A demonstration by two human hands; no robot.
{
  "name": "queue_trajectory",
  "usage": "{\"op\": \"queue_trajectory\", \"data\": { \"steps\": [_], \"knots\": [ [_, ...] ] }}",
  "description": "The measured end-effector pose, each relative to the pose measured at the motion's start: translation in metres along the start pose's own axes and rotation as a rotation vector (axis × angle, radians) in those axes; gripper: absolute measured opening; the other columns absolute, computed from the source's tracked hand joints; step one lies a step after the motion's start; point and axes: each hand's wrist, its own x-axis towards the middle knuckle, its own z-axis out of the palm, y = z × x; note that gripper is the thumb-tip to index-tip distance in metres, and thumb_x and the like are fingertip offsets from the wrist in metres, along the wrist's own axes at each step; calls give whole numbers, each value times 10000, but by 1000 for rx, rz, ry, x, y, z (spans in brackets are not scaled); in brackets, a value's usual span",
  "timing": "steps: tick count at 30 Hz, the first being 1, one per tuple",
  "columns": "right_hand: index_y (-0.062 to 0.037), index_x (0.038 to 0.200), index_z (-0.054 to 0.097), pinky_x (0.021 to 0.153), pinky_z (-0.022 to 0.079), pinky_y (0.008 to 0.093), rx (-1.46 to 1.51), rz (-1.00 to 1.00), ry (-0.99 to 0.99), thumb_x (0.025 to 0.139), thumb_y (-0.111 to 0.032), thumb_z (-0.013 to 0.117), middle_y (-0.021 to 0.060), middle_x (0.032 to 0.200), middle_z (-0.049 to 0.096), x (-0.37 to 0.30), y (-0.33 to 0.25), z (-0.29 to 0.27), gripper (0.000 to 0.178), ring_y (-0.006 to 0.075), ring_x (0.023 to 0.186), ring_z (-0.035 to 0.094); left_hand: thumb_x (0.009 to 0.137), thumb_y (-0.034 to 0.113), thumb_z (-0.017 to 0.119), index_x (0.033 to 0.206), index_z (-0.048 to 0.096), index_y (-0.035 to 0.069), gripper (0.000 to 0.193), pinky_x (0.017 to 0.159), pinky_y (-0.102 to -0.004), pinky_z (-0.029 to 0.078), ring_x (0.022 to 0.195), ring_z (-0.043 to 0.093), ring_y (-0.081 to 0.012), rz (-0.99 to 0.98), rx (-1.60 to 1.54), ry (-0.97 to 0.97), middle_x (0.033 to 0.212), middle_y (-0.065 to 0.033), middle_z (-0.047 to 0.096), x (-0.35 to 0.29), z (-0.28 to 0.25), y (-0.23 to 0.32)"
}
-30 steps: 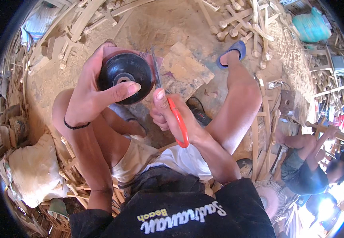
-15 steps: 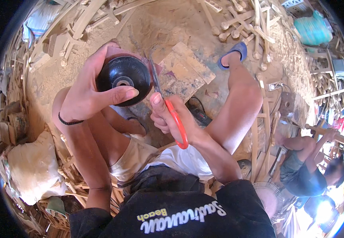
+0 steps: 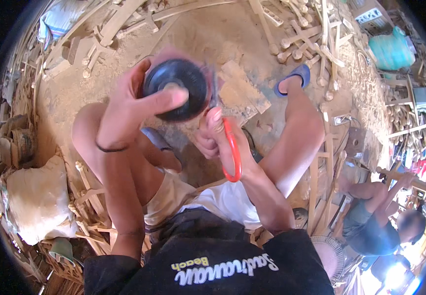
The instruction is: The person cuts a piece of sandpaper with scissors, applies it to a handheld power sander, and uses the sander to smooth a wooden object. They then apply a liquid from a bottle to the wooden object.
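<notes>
My left hand (image 3: 136,108) grips a black round backing pad (image 3: 176,71), thumb across its centre hole. Pressed against the pad's far side is a reddish sheet of sandpaper (image 3: 171,52), its edge sticking out past the rim. My right hand (image 3: 220,137) is closed around scissors (image 3: 234,160) with red handles. Their blades point away from me along the pad's right rim, at the sheet's edge. Motion blurs the pad and blades, so whether the blades are parted cannot be made out.
Beyond my hands a dusty wooden board (image 3: 242,91) lies on the ground. Carved wooden pieces (image 3: 306,39) are heaped at the far side. A pale sack (image 3: 41,201) stands at left. Another person (image 3: 375,216) sits at right, near a round fan (image 3: 328,255).
Both hands have shifted right, carrying the pad, sandpaper and scissors together. The scissors now stand more upright in view. The whole view has also shifted slightly.
</notes>
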Motion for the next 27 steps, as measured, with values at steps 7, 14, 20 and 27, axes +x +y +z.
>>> {"op": "queue_trajectory", "data": {
  "steps": [7, 14, 20, 27],
  "knots": [
    [-144, 779, 366, 460, 222, 257, -212, -22, 150, 1018, -713, 405, -69, 661, 332, 12, -2, -2, 618, 47, 535, 301, 908, 163, 813, 1192, 598, -25, 404, 919, -287, 531, 993, 669, -135, 119, -233, 389, 1076, -91, 703, -1, 52, -31],
    [-141, 757, 362, 461, 219, 259, -234, -113, 198, 1008, -737, 388, -69, 640, 329, 8, 4, -3, 647, 56, 515, 287, 892, 102, 813, 1163, 572, -26, 384, 776, -295, 613, 902, 694, -145, 195, -73, 285, 1038, -91, 695, -1, 54, -17],
    [-146, 757, 352, 452, 215, 256, -13, 90, 95, 998, -751, 391, -64, 630, 314, 5, 1, -4, 652, 66, 505, 294, 890, 90, 807, 1153, 568, -37, 377, 707, -299, 636, 875, 706, -152, 201, -36, 249, 1017, -98, 693, -1, 49, -18],
    [-164, 760, 342, 457, 170, 267, -30, 51, 132, 982, -774, 385, -70, 625, 282, 3, -3, 0, 650, 66, 505, 261, 889, 85, 805, 1141, 575, -37, 363, 688, -296, 635, 869, 711, -153, 173, -19, 199, 1020, -100, 696, 0, 45, -15]
  ]
}}
